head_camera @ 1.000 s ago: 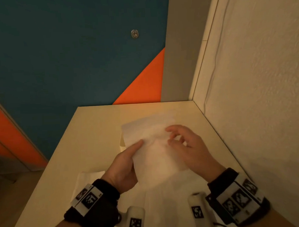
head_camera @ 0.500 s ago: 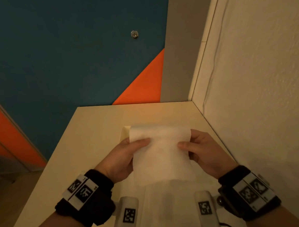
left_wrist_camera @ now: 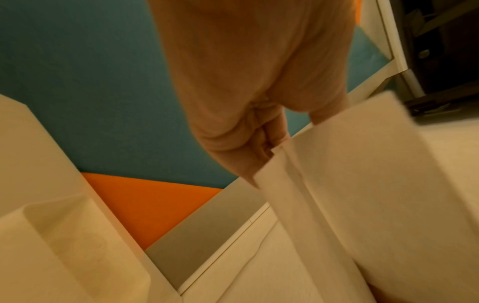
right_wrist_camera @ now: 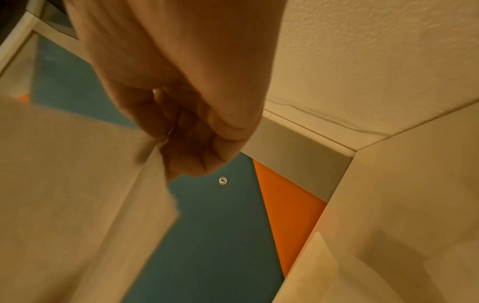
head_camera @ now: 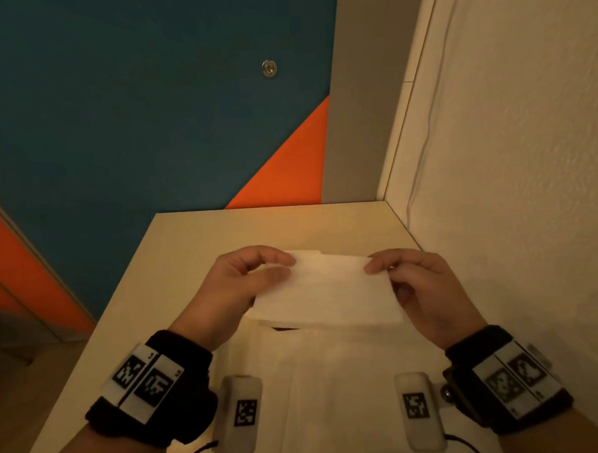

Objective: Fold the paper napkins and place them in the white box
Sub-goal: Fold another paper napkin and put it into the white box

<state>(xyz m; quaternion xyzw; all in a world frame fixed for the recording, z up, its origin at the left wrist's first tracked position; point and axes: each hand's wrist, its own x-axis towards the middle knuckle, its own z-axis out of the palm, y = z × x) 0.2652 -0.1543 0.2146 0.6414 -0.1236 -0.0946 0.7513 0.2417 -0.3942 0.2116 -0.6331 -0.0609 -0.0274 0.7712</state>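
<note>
The person is holding one napkin [head_camera: 322, 290] in the air between the two hands, above the table [head_camera: 196, 251]. The left hand [head_camera: 240, 287] is pinching the left end of the napkin between thumb and fingers, and the right hand [head_camera: 420, 286] is pinching the right end in the same way. The hands are apart, with the napkin stretched flat between them. In the left wrist view the napkin edge is showing two or more layers, so it seems to be folded already at least once.

More napkins [head_camera: 331, 379] are lying flat on the table below the hands, near the wrists. The box is not showing clearly; it is probably hiding behind the held napkin, but this cannot be told for sure.

The step in hand seems to be the folding of this napkin, or the end of it. The next move is probably calling for one more fold, or for lowering the napkin forward into the box and opening both pinches together.
</note>
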